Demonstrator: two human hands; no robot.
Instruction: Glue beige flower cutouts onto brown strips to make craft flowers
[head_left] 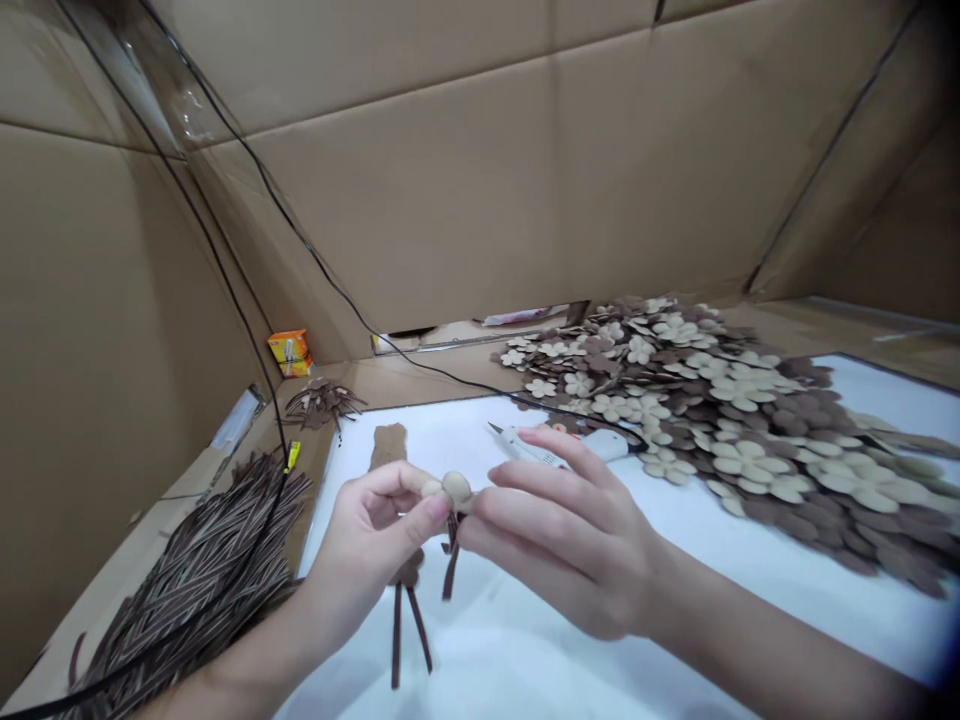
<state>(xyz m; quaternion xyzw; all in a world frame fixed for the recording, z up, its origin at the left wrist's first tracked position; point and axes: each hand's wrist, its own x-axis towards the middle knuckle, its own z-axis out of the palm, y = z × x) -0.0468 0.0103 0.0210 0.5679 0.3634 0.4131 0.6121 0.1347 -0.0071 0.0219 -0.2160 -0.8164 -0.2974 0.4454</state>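
My left hand [379, 530] pinches a small beige felt-like flower [456, 488] between thumb and forefinger. On the other side, my right hand [559, 525] grips the same flower with its thumb hidden behind the fingers. Thin dark brown strips [450, 578] hang beneath the flower; where they join it is covered by my fingers. Below my left hand, a brown flower [409, 568] with two dark strips lies on the white board [480, 660]. Just beyond my right hand rests a white glue gun [529, 446], its nozzle pointing left.
A large heap of beige and brown flowers [750, 450] spreads across the right. Many dark strips [202, 560] are piled at left, with a smaller bundle [322, 402] behind. A brown patch [390, 442], an orange box [290, 353], a black cable [330, 275] and cardboard walls [450, 190] surround the board.
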